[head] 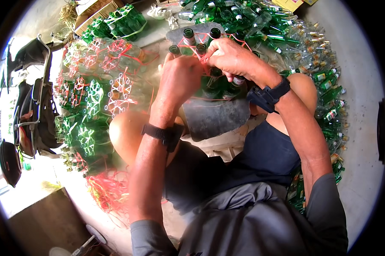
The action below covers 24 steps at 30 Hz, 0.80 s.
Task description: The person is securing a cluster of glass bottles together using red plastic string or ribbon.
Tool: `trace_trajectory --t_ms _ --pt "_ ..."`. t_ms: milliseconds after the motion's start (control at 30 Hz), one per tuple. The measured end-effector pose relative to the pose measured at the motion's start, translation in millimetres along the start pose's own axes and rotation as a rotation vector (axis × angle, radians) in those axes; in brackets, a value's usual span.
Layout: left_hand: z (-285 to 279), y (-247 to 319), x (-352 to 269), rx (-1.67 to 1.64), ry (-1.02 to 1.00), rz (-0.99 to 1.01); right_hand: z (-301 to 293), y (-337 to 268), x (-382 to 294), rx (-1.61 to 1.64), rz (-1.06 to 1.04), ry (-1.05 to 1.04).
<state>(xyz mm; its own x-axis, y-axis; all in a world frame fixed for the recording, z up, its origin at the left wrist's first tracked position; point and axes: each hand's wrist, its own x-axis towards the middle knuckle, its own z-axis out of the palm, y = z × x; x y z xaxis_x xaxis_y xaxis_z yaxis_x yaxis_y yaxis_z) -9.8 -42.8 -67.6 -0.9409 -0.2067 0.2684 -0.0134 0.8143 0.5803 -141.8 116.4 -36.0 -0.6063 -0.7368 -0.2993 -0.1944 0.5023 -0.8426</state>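
Observation:
In front of me stands a cluster of green glass bottles (211,85), upright and close together. Red plastic twine (197,36) runs from neck to neck across their tops. My left hand (182,73) pinches the twine at the near-left side of the cluster, beside a dark bottle mouth (174,49). Just right of it, my right hand (229,57) has its fingers closed on the same twine and covers some of the necks. Both hands meet close to a middle bottle (201,48). A dark rubber-like mat (218,119) lies under the cluster.
Bundles of bottles tied with red (119,92) and pale green twine (95,92) stand at left. Loose green bottles (224,12) and clear bottles (310,48) pile up behind and along the right. Loose red twine (107,192) lies lower left, and a motorcycle (35,96) stands far left.

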Motion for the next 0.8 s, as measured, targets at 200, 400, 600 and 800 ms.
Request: trace_trajectory --t_ms 200,400,600,800 --pt "1 -4 -2 -0.087 0.041 0.020 4 -11 -13 -0.101 -0.003 0.059" --pt "-2 -5 -2 -0.234 0.035 -0.022 18 8 -24 -0.371 -0.496 0.408" --pt "-9 3 -3 -0.362 -0.006 -0.081 32 13 -28 -0.415 -0.517 0.461" --pt "-11 2 -3 -0.433 -0.021 -0.127 44 12 -30 -0.491 -0.498 0.500"
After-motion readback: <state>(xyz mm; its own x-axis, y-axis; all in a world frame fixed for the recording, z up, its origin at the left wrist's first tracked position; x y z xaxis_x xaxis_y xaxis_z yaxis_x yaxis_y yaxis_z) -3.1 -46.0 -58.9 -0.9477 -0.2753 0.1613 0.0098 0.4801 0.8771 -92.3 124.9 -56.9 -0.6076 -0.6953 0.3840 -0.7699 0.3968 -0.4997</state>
